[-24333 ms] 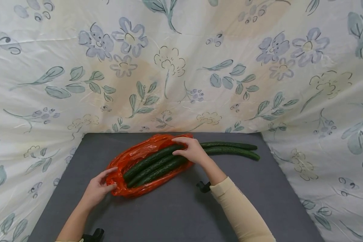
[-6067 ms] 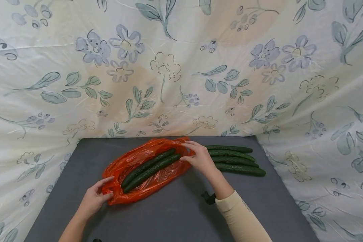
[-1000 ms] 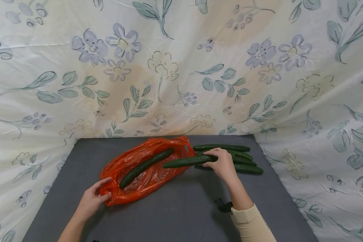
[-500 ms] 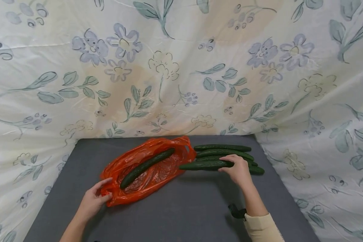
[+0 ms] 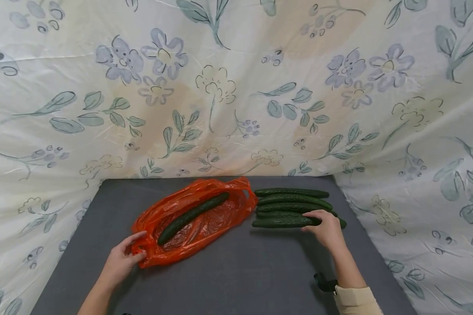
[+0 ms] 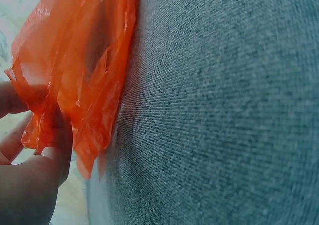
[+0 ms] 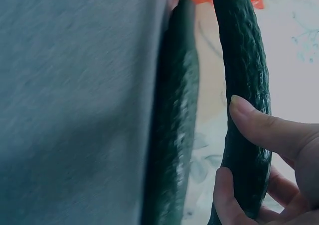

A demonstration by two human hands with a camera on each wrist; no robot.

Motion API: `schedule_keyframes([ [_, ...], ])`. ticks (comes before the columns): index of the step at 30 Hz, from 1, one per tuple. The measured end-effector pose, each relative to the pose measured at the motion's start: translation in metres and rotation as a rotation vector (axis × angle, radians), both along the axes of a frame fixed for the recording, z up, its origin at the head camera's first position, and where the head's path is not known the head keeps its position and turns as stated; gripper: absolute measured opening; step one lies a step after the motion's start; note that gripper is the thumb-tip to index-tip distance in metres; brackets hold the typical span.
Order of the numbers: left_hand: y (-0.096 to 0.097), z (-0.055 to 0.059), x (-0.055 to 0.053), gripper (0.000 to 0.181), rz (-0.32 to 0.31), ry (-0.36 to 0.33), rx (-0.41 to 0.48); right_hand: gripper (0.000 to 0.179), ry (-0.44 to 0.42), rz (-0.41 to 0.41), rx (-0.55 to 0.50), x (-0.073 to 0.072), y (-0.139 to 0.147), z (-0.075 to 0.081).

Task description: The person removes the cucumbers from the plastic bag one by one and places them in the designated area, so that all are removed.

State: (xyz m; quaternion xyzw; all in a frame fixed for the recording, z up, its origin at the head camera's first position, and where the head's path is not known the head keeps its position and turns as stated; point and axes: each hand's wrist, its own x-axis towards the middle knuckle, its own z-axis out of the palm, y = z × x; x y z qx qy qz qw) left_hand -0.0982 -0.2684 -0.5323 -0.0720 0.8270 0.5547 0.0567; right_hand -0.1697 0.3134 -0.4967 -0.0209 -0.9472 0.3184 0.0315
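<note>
My left hand (image 5: 120, 258) pinches the gathered near-left end of an orange-red plastic bag (image 5: 220, 227), its film bunched between thumb and fingers in the left wrist view. One long dark green cucumber (image 5: 193, 217) lies slantwise in the spread bag. To the bag's right, my right hand (image 5: 329, 229) grips another cucumber (image 7: 244, 51) around its middle, thumb on one side and fingers on the other. In the right wrist view this cucumber is raised off the cloth, beside a lying cucumber (image 7: 177, 85). In the head view it overlaps the near side of a row of cucumbers (image 5: 293, 199).
A dark grey cloth surface (image 5: 228, 280) carries the bag and the row, which lies side by side at the right. A flowered curtain (image 5: 236, 109) hangs behind and along both sides. A black wrist mount (image 5: 325, 282) sits at the right cuff.
Three cucumbers lay in the bag at first, then two, now one; the row on the right has grown. During the last second my right hand carried a cucumber rightward from the bag. My left hand stayed put.
</note>
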Motion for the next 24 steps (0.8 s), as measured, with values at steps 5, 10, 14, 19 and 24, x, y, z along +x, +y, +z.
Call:
schedule_keyframes([
  [5,-0.001,0.001,0.0,0.062,0.003,0.011,-0.006,0.045,-0.036,-0.022,0.005,-0.001,0.01,-0.012],
  [10,-0.002,0.001,0.0,0.063,0.002,0.007,-0.028,0.046,-0.073,-0.052,0.028,-0.004,0.015,-0.023],
  [14,-0.004,0.0,0.0,0.063,-0.002,0.013,-0.027,0.048,-0.099,-0.056,0.058,-0.007,0.018,-0.031],
  [19,-0.005,-0.002,0.0,0.063,-0.005,0.016,-0.005,0.048,-0.102,-0.061,0.082,-0.008,0.019,-0.039],
  [24,-0.007,-0.004,0.0,0.064,-0.005,0.017,0.012,0.047,-0.082,-0.097,0.054,-0.004,0.014,-0.041],
])
